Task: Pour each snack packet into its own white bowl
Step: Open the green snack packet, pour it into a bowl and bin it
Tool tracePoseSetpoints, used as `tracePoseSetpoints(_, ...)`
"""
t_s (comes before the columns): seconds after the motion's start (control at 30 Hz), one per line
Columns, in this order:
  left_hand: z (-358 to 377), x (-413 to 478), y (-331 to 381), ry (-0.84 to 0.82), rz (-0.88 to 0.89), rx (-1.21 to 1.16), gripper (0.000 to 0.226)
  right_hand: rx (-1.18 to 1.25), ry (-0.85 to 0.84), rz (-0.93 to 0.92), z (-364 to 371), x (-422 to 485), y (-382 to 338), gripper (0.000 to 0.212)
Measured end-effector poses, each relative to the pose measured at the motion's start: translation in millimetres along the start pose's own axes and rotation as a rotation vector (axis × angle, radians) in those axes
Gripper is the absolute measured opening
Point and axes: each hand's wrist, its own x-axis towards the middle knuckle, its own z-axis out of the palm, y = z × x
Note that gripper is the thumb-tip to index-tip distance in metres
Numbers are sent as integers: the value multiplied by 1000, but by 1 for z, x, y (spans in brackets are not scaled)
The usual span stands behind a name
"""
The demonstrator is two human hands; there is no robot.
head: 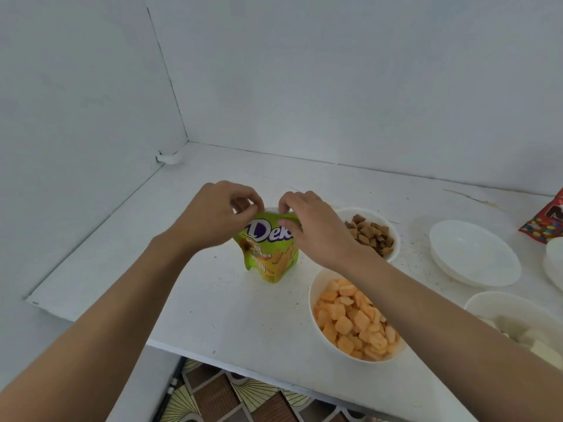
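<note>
The green snack packet (269, 260) stands upright on the counter (213, 306), left of the bowls. Both hands are on its top seal. The left hand (217, 216) pinches the left part of the seal between thumb and curled fingers, and the right hand (313, 233) pinches the right part the same way, thumb on the printed front. I judge this to be the opening step; whether the seal has parted at all I cannot tell, as the fingers cover it.

The main risk is a sudden tear. If the seal gives all at once, the film could split down the side and scatter the contents over the counter. The packet is pressed by nothing but those two pinches, so an uneven pull could tip it towards the bowl of brown pieces (370, 211) just beside the right hand. A wrist could also knock the bowl of orange pieces (316, 287), which sits under the right forearm.

The packet is glossy printed film, puffed and creased, with a pinched base. The bowls are smooth, round and white. An empty bowl (475, 254) lies further right, near a red packet (543, 226). The brown pieces look small and pillow-shaped, the orange ones squarish and puffed. The counter is matt white and flecked with crumbs.
</note>
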Motion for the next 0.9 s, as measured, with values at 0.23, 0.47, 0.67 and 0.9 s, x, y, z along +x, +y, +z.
tracePoseSetpoints(0.23,-12,19,3,-265,-76,-138,20,55,149,-83,1,-1,15,3)
tracePoseSetpoints(0.47,-10,16,-4,-298,-139,-354,6,95,254,-154,4,-6,19,8)
tracePoseSetpoints(0.67,-8,16,-14,-354,-196,-500,16,47,277,-252,8,-11,20,14)
tracePoseSetpoints(0.9,-7,19,-11,-370,-215,-476,14,-10,324,-323,7,-8,20,14)
